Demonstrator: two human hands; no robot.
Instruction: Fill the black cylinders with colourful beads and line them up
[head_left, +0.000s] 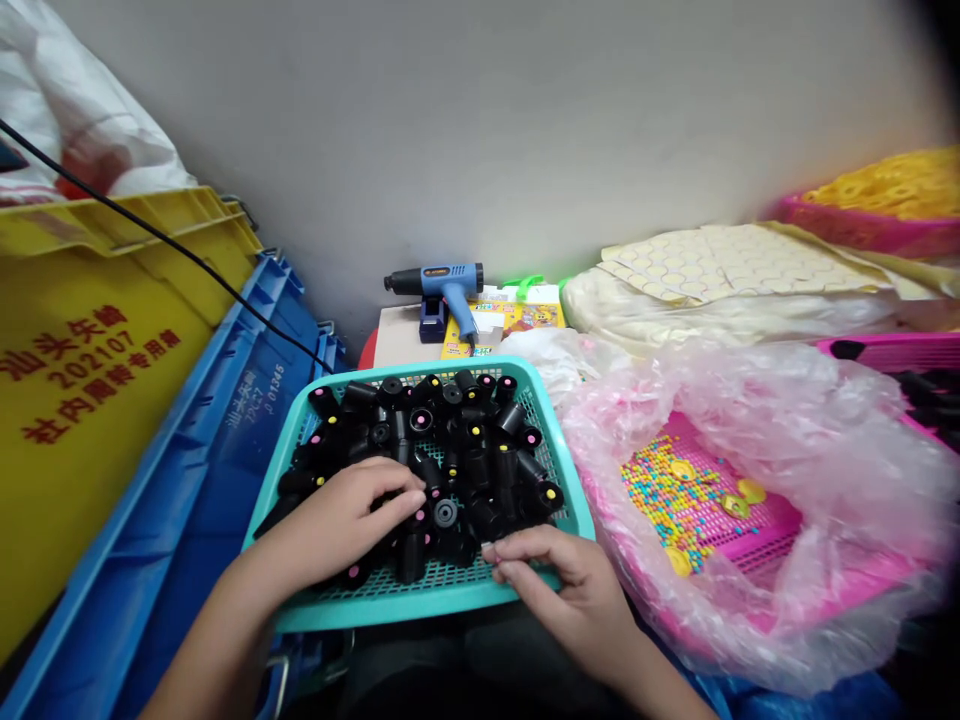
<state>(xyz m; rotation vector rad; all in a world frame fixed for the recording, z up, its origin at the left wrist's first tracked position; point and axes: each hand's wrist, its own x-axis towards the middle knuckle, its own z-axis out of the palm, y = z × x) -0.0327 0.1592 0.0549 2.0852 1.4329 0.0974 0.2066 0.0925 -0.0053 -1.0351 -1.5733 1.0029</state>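
A teal mesh basket [450, 590] sits in front of me, filled with several small black cylinders [480, 440], some with pink or yellow dots on their ends. My left hand [345, 520] lies on the pile at the basket's near left, fingers curled over black cylinders. My right hand [559, 580] rests on the basket's near right rim with its fingers bent together; what they pinch, if anything, is hidden.
Blue crate [187, 470] and yellow crate [82, 370] lean at left. A blue heat gun [442, 290] stands on a box behind the basket. At right a pink tray [757, 520] with colourful beads sits in a plastic bag [750, 420]. Cream sheets [735, 270] lie beyond.
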